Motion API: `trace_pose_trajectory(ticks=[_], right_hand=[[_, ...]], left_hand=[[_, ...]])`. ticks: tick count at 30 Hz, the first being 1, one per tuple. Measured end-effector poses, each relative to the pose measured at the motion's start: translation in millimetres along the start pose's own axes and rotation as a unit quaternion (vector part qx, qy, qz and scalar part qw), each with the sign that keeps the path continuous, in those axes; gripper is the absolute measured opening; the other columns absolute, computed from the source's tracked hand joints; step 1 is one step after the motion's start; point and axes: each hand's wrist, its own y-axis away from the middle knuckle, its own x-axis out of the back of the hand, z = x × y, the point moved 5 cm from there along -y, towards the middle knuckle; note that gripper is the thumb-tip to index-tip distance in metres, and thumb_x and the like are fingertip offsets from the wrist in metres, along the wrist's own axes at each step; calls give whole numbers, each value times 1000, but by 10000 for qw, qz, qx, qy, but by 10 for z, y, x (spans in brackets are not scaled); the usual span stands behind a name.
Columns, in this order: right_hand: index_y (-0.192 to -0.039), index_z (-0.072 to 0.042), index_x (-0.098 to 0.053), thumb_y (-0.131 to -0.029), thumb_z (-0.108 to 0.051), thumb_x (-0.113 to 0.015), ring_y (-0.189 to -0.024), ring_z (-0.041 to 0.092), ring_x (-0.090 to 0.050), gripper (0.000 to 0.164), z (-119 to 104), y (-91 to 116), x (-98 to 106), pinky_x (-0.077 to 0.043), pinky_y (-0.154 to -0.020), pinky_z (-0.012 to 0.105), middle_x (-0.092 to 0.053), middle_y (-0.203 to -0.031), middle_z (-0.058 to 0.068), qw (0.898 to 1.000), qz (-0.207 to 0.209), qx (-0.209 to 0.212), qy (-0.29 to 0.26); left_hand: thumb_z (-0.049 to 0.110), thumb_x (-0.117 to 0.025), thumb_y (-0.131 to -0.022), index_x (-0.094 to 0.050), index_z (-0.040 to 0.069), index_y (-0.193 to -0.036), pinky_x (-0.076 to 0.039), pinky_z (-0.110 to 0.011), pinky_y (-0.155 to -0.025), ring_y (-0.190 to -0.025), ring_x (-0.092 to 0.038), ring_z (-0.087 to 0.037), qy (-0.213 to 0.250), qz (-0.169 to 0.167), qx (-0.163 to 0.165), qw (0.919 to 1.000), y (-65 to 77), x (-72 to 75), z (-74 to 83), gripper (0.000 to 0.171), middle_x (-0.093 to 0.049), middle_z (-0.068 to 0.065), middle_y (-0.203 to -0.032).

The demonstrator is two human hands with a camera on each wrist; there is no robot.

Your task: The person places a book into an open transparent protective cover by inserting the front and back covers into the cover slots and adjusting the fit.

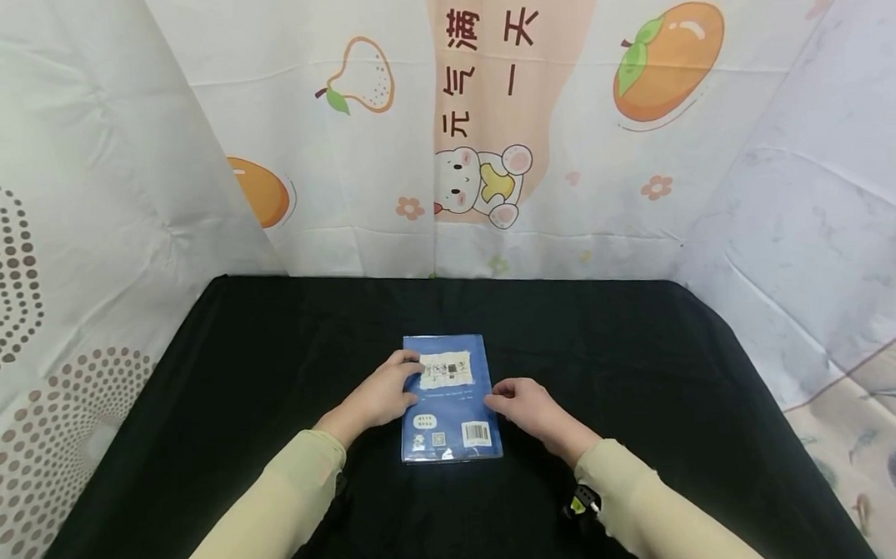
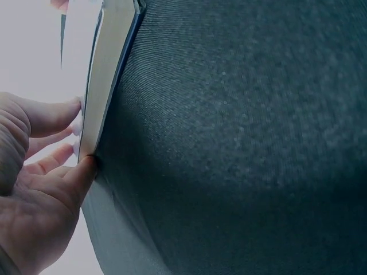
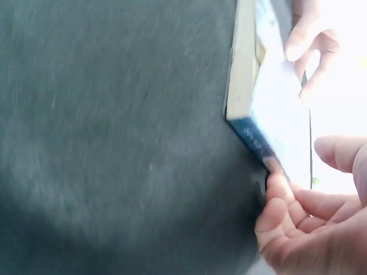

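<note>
A book [image 1: 447, 438] with a blue, glossy cover lies flat on the black cloth, a barcode and a pale label facing up. My left hand [image 1: 381, 392] is at its left side, with fingertips over the cover; the left wrist view shows the thumb and fingers holding the book [image 2: 112, 69] by its cream page edge. On the opposite side, my right hand [image 1: 529, 405] grips the right edge. In the right wrist view, its curled fingers [image 3: 287, 212] touch the blue spine of the book [image 3: 252, 134]. Part of the book's left edge is hidden by the left hand.
Black cloth [image 1: 609, 347] covers the table around the book. White printed curtains [image 1: 565, 216] hang behind it and at both sides. A small dark object with a yellow-green part [image 1: 581, 500] is by the right sleeve.
</note>
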Motion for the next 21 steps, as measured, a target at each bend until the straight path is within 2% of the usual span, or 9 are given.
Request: trace_pose_trajectory(ticks=[4,11,14,18,21], right_hand=[[-118,-6,-62,-94,-27,-61,-89,23,-55,32,0,34,-8,-49,-75,39,-61,-104,8,9981,-69,-301,-531],[-125,1,-54,-92,-23,-60,-89,26,-57,41,-89,98,-17,-49,-83,43,-58,-108,13,9933,-131,-443,-1063],[-129,3,-49,-92,-23,-62,-94,27,-56,47,-102,102,-17,-49,-87,45,-56,-112,16,9863,-217,-503,-1556],[-137,5,-39,-93,-21,-63,-101,28,-57,57,-86,82,-12,-49,-91,46,-53,-122,20,9718,-381,-430,-2285],[-138,5,-39,-94,-18,-63,-97,26,-60,55,-76,63,-18,-51,-86,43,-57,-119,20,9643,-533,-335,-2571]], left_hand=[[14,-67,-91,-51,13,-138,-40,-44,-104,-134,-35,-26,-89,-87,78,9999,-7,-7,21,49,-29,-6,-152],[19,-70,-89,-51,11,-138,-36,-48,-107,-137,-31,-30,-57,-141,84,9998,-10,-25,68,53,-27,-9,-154],[22,-72,-88,-50,10,-139,-36,-48,-107,-137,-30,-30,29,-137,111,9998,-3,-44,77,57,-26,-9,-155],[22,-73,-86,-50,10,-139,-37,-46,-106,-136,-32,-29,86,-37,30,10000,9,-60,95,59,-26,-11,-154],[21,-74,-86,-50,10,-138,-39,-45,-104,-134,-34,-29,246,17,-59,9997,28,-61,123,59,-27,-11,-153]])
